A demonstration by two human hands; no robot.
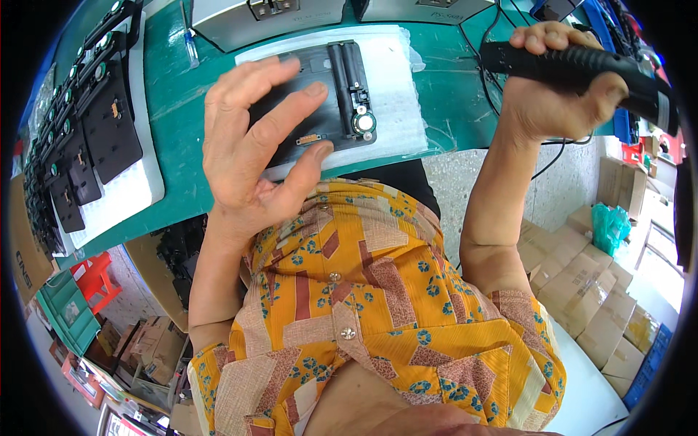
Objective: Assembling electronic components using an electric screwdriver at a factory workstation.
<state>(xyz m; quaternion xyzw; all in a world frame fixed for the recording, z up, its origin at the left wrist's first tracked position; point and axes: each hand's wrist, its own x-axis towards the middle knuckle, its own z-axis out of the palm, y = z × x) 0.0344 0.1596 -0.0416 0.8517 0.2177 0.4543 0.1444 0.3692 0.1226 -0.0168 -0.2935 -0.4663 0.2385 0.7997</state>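
My left hand (251, 138) is open, its fingers spread over the left part of a flat black plastic panel (313, 65). The panel carries two long black tubes (347, 69), a round silver-and-white part (363, 123) and a small copper-coloured connector (309, 139). My thumb tip is close to the connector; whether it touches cannot be told. Up at the right, away from the panel, my right hand (556, 94) is wrapped round a thick black tool with a ribbed grip, which looks like an electric screwdriver (582, 69). Its working tip is not clearly visible.
White foam sheeting (400, 87) lies under the panel on the green table (454, 109). More black panels (109, 138) stand in a row at the left. Metal boxes (269, 18) line the back, near a small screwdriver (190, 47). Black cables (491, 80) run at the right.
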